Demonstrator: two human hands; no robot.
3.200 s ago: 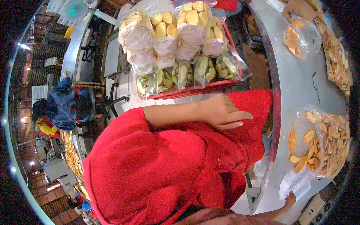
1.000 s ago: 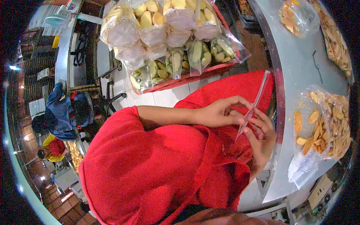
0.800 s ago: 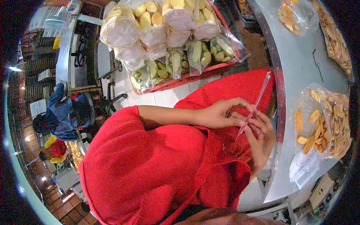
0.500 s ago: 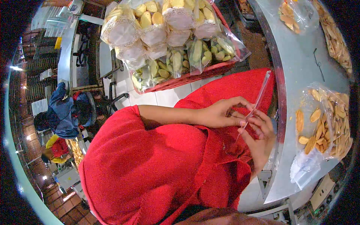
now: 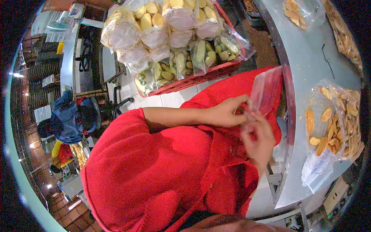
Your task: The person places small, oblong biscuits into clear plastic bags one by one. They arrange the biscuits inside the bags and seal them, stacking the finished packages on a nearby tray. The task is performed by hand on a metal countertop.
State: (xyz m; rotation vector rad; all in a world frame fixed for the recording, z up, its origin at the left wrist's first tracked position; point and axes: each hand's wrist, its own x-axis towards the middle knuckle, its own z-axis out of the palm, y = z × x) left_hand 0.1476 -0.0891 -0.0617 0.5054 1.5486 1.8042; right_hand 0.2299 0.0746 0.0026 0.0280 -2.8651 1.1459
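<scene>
A small, clear, flat plastic bag (image 5: 266,88) stands up from my fingers, its broad face in view over the red cloth on my lap. My left hand (image 5: 231,111) pinches its lower edge between thumb and fingers. Close against it, my right hand (image 5: 259,135) is smeared by motion, with curled fingers at the bag's lower corner; whether it grips the bag is unclear. To the right, on the grey table (image 5: 290,181), lies an open clear bag of sliced toasted bread pieces (image 5: 332,127), some spilling at its mouth.
A red crate (image 5: 193,80) beyond my lap holds several bags of sliced bread (image 5: 148,23) and green-tinted pieces (image 5: 201,56). A dark wire-like strip (image 5: 328,61) and another bread bag (image 5: 295,15) lie on the table. Two people work at far left, one in blue (image 5: 67,118).
The plastic bag has turned from edge-on to showing its broad face. My right hand has moved and blurred beside the left. The view has shifted slightly.
</scene>
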